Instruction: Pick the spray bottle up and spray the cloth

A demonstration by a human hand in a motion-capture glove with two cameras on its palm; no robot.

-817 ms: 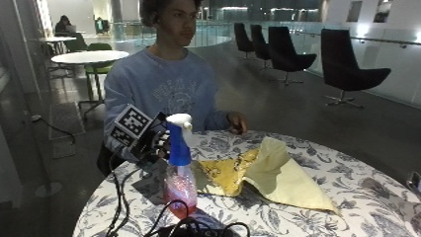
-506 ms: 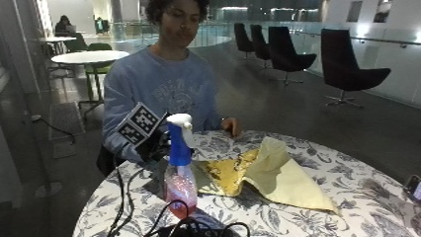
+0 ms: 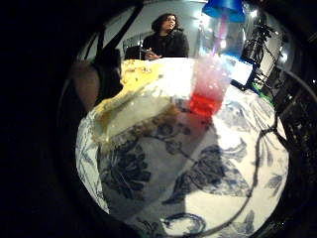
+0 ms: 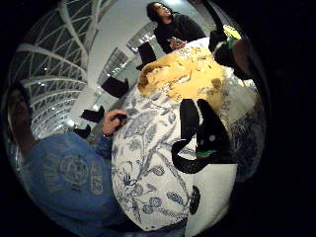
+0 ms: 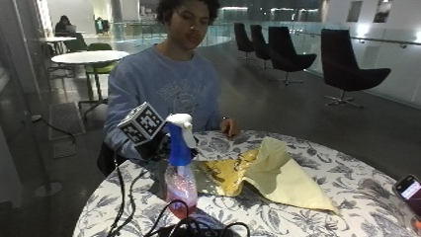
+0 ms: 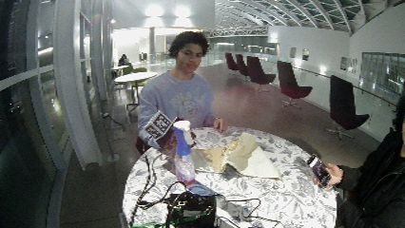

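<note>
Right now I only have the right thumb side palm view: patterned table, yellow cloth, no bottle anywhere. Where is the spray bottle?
Observer: The spray bottle stands upright on the table, just beside the gloved right hand. The cloth is on its other side.
Operator: Am I holding it?
Observer: It seems not. The little finger side palm view shows its base standing on the table, apart from the palm.
Operator: Anything in it to spray?
Observer: Yes, reddish liquid fills the lower part of the clear body.
</note>
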